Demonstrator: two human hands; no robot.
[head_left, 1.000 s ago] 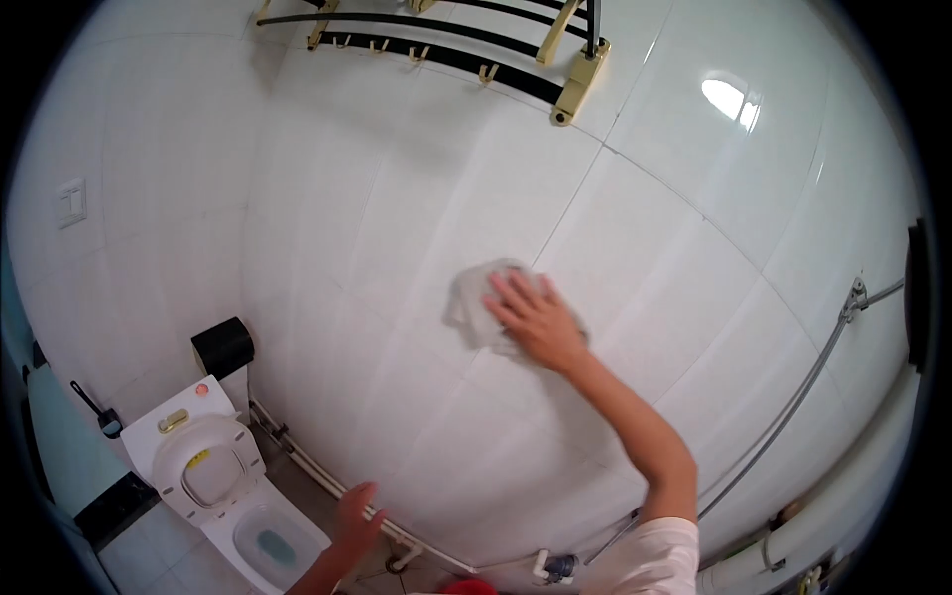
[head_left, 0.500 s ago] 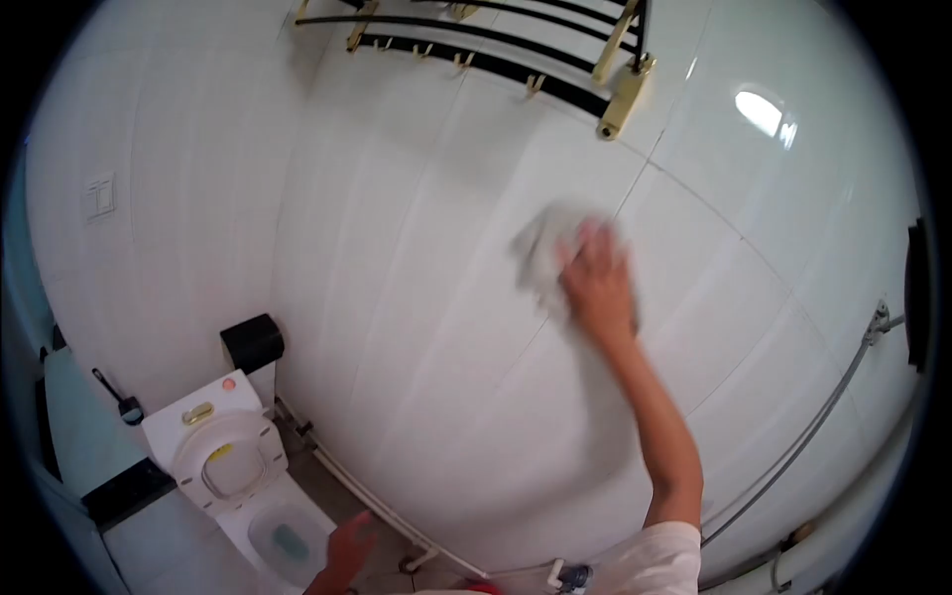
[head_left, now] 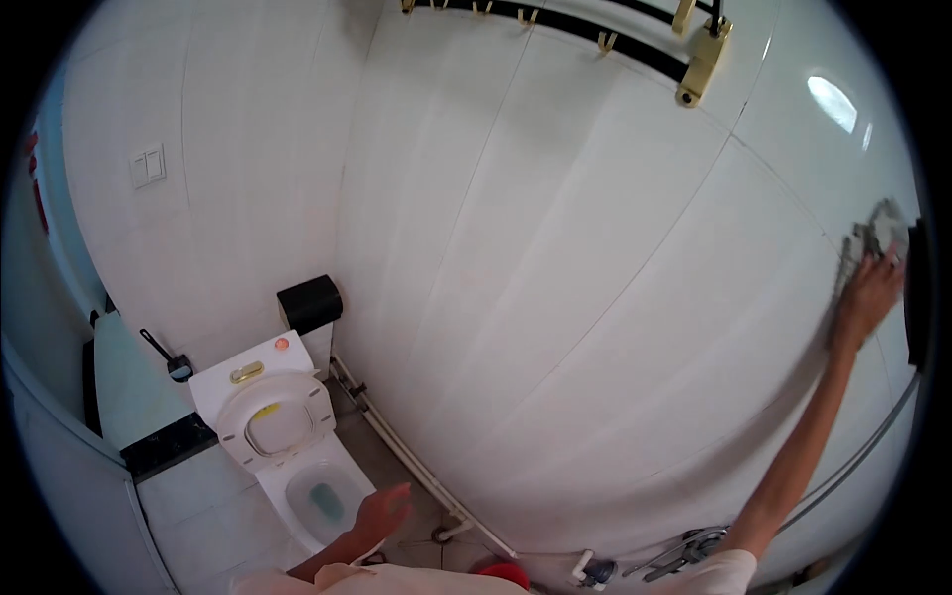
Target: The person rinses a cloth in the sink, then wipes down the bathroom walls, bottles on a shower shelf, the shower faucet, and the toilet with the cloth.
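My right hand [head_left: 869, 297] is pressed to the white tiled wall [head_left: 595, 248] at the far right, its arm stretched out. Under its fingers is a crumpled grey-white cloth [head_left: 881, 230], flat against the tiles and blurred at its edge. Low in the view, my left hand [head_left: 383, 514] hangs in the air beside the toilet bowl [head_left: 327, 496], holding nothing, with its fingers loosely apart.
A black and gold rack with hooks [head_left: 605, 45] is fixed high on the wall. The toilet [head_left: 278, 407] stands below a black paper holder [head_left: 309, 303]. White pipes [head_left: 416, 461] follow the wall's foot. A red object [head_left: 506, 573], a shower hose [head_left: 853, 456] and a dark fixture [head_left: 917, 293] lie lower and right.
My right hand has slid the cloth across the wall far to the right. The view has shifted, so the toilet and rack sit further right or higher. My left hand remains low.
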